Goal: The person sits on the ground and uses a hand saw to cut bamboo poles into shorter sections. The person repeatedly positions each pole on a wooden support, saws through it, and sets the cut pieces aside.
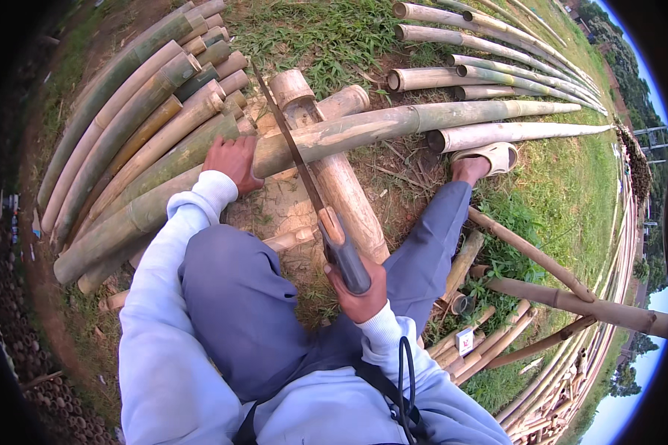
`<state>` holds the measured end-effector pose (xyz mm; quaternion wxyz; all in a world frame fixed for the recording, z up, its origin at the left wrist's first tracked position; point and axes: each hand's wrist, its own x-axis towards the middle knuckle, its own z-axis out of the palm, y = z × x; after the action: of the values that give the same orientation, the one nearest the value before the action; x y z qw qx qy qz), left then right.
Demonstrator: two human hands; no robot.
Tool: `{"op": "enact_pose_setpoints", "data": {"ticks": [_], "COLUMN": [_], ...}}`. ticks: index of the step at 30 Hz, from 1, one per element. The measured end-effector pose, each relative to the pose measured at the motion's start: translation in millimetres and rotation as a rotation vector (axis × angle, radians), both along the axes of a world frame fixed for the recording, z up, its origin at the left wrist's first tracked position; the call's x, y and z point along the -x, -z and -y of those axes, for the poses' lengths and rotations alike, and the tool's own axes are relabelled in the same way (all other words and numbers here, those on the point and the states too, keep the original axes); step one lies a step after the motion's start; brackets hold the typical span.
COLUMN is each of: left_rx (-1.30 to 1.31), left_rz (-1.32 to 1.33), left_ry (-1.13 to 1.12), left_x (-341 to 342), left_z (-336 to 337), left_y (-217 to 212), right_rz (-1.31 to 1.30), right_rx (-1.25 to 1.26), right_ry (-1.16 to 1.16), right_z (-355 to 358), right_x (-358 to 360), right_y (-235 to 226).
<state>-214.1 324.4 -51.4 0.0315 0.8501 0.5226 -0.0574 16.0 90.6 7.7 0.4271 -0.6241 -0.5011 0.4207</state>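
Observation:
A hand saw with a long dark blade and a wood-and-black handle is in my right hand, whose fingers are closed around the grip. Its blade lies across a thick green-brown bamboo pole, which runs from the lower left to the upper right. To the left of the blade, my left hand is wrapped over the same pole. Beneath it is a bamboo support of thick pieces, on pale dusty ground. Whether the blade has cut into the pole, I cannot tell.
Cut bamboo lengths are stacked at the left. Long poles lie on the grass at the upper right. A bamboo frame stands at the right, near shorter pieces and a small white box. My sandalled foot is beside the pole.

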Motion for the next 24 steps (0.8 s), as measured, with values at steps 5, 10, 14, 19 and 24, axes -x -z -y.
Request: {"op": "enact_pose_setpoints", "data": {"ticks": [5, 10, 14, 19, 24], "left_rx": [-0.059, 0.101, 0.043, 0.010, 0.010], "left_rz": [0.020, -0.010, -0.020, 0.009, 0.012], "left_ry": [0.030, -0.036, -0.011, -0.018, 0.005], "left_x": [0.1, -6.7, -16.3, -6.2, -7.1], "left_z": [14.6, 20.6, -4.2, -10.8, 8.5], "left_y": [9.0, 13.7, -1.9, -10.5, -0.5], "right_rz": [0.191, 0.052, -0.043, -0.067, 0.240], "right_rx": [0.174, 0.184, -0.016, 0.026, 0.200], "right_ry": [-0.047, -0.018, -0.066, 0.027, -0.061], "right_z": [137.3, 60.0, -66.3, 28.9, 144.6], "right_x": [-40.8, -29.8, -7.5, -12.4, -49.1], "right_y": [-67.0, -18.0, 24.9, 8.0, -71.5]}}
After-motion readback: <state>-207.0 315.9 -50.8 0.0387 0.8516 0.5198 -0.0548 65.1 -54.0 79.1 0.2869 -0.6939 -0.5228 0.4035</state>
